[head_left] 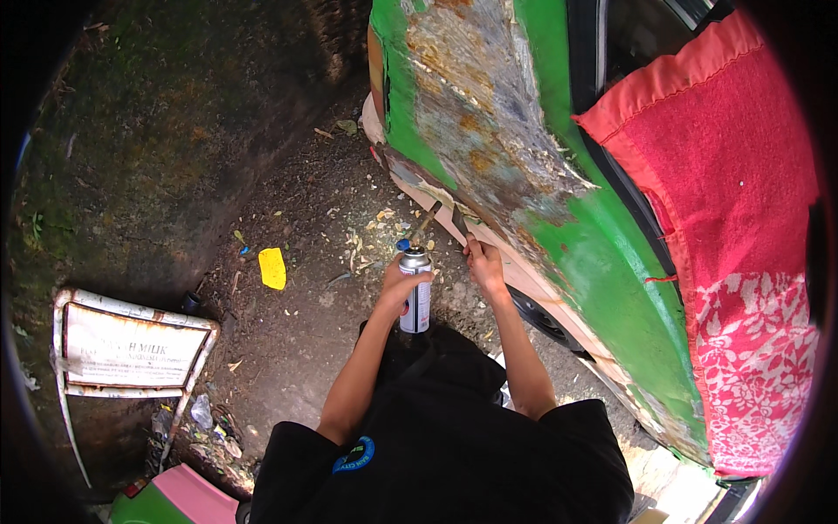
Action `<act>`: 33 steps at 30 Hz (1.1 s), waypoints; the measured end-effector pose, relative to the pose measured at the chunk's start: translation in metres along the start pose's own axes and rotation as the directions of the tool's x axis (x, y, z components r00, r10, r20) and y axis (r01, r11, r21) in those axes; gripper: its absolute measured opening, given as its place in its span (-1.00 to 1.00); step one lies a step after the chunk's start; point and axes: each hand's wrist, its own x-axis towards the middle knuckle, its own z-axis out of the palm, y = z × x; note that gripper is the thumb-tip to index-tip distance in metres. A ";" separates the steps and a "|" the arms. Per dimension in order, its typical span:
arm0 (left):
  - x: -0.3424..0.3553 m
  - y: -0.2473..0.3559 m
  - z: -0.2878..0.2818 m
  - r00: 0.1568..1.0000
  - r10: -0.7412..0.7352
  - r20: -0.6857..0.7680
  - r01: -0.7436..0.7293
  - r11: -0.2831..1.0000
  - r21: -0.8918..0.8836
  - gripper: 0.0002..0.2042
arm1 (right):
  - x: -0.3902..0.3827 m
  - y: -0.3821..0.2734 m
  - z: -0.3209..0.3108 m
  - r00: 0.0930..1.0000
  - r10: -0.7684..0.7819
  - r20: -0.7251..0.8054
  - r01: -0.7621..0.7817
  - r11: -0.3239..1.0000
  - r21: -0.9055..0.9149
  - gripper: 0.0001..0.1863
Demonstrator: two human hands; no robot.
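Observation:
My left hand (394,288) grips a silver spray-shaped gas canister (416,310) topped by a torch head (415,241) with a blue knob, its thin nozzle pointing up toward the car's lower edge. My right hand (484,260) is closed on a flat metal scraper (457,223), whose blade is at the pale lower strip (515,271) of the car body. Above that strip, the green body panel (602,262) has a large stripped, rusty, flaking patch (480,105). Whether a flame burns at the nozzle I cannot make out.
A red patterned cloth (733,175) drapes over the car at right; a wheel (546,319) shows below. At left are a dark mossy wall (113,131), a rusty white sign on a tube frame (131,345) and a pink-and-green object (183,493). A yellow piece (271,268) lies among flakes on the dirt.

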 end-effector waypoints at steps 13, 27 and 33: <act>0.002 -0.004 -0.001 1.000 -0.008 -0.019 0.007 0.998 -0.067 -0.51 | -0.007 -0.003 0.003 1.000 0.017 -0.019 -0.018 1.000 -0.018 -0.52; 0.004 -0.004 -0.003 0.999 0.030 -0.017 -0.032 0.994 -0.105 -0.51 | -0.005 0.000 0.001 1.000 0.025 -0.006 -0.025 0.999 0.037 -0.54; 0.006 -0.004 -0.008 1.000 0.011 -0.007 -0.012 0.992 -0.123 -0.51 | -0.005 -0.003 0.003 1.000 -0.008 -0.004 0.008 0.999 0.044 -0.52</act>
